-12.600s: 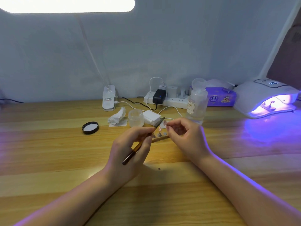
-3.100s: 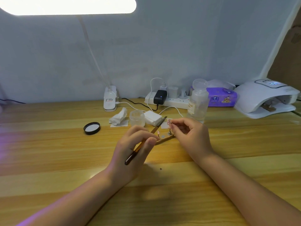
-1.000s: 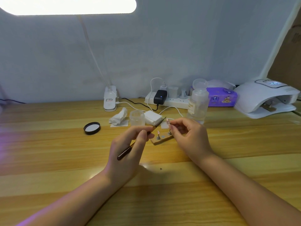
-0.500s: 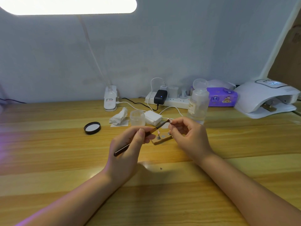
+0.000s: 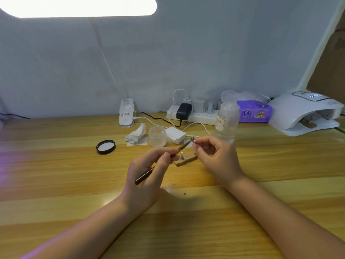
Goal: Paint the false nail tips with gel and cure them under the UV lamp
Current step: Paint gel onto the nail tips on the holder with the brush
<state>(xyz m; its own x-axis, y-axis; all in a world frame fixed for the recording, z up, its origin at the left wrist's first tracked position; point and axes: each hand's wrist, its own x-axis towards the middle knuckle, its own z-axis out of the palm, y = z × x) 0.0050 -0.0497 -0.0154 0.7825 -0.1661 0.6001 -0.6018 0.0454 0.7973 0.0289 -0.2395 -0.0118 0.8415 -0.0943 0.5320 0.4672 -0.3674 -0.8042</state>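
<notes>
Above a small wooden stand (image 5: 185, 161) on the desk, the right hand (image 5: 216, 157) pinches a nail tip (image 5: 192, 139) on its holder, raised to meet the brush (image 5: 160, 165) pinched in the left hand (image 5: 147, 176), while the UV lamp (image 5: 306, 114) waits unlit, far right.

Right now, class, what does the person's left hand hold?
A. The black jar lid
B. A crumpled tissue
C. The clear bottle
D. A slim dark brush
D: the left hand grips the brush, its tip reaching toward the right hand, while the lid, bottle and tissue all sit untouched on the table.
</notes>
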